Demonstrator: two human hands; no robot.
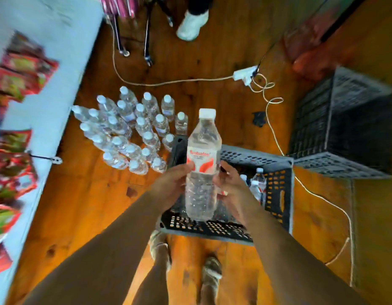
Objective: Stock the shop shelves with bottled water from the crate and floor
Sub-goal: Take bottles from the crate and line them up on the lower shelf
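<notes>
I hold one clear water bottle point(202, 168) upright in front of me, white cap up, red-and-white label facing me. My left hand point(172, 183) grips its left side and my right hand point(231, 188) its right side, both at label height. Below it stands a grey slotted crate point(276, 194) with a few bottles point(257, 183) still inside at its right end. Several more capped bottles point(133, 128) stand clustered on the wooden floor to the crate's left, beside the pale shelf point(47, 62).
Red snack packets point(21, 73) lie on the shelf at the left. A second dark crate point(344, 124) stands at the right. A white power strip point(245, 74) and its cords trail across the floor. Another person's white shoe point(191, 25) is at the top. My feet are below.
</notes>
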